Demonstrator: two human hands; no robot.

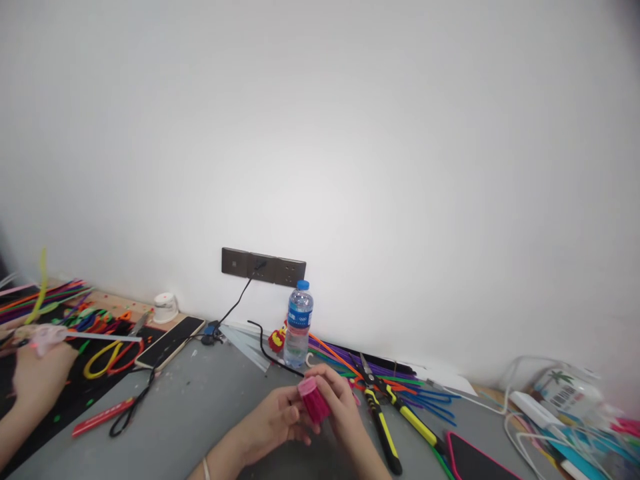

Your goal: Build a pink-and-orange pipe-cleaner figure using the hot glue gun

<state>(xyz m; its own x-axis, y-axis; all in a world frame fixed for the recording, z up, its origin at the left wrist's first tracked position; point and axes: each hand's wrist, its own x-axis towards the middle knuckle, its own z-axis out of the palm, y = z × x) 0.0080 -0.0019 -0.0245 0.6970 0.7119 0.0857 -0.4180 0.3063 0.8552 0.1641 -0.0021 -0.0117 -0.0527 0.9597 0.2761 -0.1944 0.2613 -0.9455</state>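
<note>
Between my two hands is a fuzzy pink cylinder (315,400), with a paler pink top end, apparently made of pipe cleaner. My right hand (336,400) grips it from the right with curled fingers. On its left side, the thumb and fingers of my left hand (277,417) close against it. It is held tilted above the grey table mat (200,400). Just beyond the hands stands a water bottle (299,327) with a blue cap. Scissors (383,413) with yellow and black handles lie open, right of my right hand.
Pipe cleaners (430,400) of several colours lie behind the scissors. A pink-edged phone (475,460) is at front right, near tangled white cables (525,437). At left are a red cutter (103,417), another phone (171,341) and a co-worker's hand (43,373) holding something pale pink.
</note>
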